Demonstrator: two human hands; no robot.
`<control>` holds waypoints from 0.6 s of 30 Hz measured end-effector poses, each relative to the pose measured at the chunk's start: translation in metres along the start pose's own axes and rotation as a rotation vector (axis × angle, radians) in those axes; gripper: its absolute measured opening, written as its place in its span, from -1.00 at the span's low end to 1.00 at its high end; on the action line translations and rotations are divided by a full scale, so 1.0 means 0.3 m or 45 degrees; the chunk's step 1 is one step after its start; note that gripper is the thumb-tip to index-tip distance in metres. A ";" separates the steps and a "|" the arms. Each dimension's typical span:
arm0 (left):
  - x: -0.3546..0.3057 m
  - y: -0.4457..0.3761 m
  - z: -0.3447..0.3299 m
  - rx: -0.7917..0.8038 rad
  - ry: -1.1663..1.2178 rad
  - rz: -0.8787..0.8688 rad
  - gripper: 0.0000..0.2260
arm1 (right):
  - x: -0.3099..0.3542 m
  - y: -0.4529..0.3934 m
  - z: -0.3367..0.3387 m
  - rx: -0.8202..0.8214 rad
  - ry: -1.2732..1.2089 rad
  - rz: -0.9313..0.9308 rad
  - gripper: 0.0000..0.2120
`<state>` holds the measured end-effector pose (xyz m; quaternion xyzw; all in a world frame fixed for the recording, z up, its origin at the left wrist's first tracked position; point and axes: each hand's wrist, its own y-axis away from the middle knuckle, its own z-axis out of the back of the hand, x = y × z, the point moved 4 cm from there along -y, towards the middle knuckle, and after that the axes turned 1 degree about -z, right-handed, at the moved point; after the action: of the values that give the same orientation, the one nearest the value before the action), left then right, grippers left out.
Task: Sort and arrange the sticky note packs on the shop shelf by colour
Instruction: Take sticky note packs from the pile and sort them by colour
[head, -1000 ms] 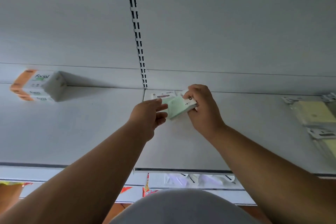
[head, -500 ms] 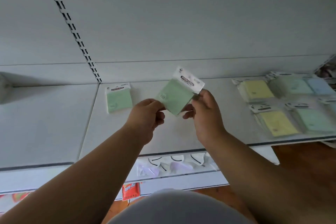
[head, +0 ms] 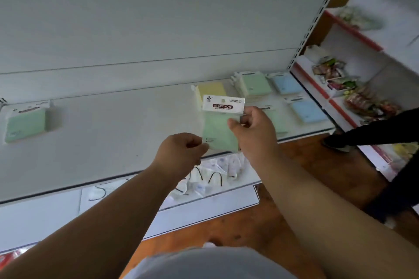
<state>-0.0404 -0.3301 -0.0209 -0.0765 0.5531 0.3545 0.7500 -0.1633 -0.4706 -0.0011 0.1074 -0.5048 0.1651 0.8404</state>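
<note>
Green sticky note pack held up over the white shelf.

Both hands pinch the green sticky note pack point(head: 218, 130): left hand point(head: 181, 154) at its lower corner, right hand point(head: 254, 131) at its side (header card upright), above the shelf point(head: 113, 142).

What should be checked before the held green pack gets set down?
1. Grip: right hand and left hand both pinch the held pack, clear of the shelf: ok.
2. Colour: the pack is green, label reads STICKY NOTE: ok.
3. Matching pile: green pile at the back right, between the yellow pile and a blue pack: ok.
4. Other green spot: a lone green pack lies far left; which spot is meant: cannot tell.
5. Whether the shelf is sorted: greens lie in separate spots: not ok.
</note>
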 end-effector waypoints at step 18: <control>-0.335 -0.151 -0.453 -0.101 -0.691 -0.111 -0.66 | -0.186 -0.332 0.365 0.104 0.615 0.083 -0.66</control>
<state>-0.1316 -0.4772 0.0041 -0.0317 0.3138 0.3507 0.8818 -0.2380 -0.6097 -0.0006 0.0822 -0.2854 0.2334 0.9259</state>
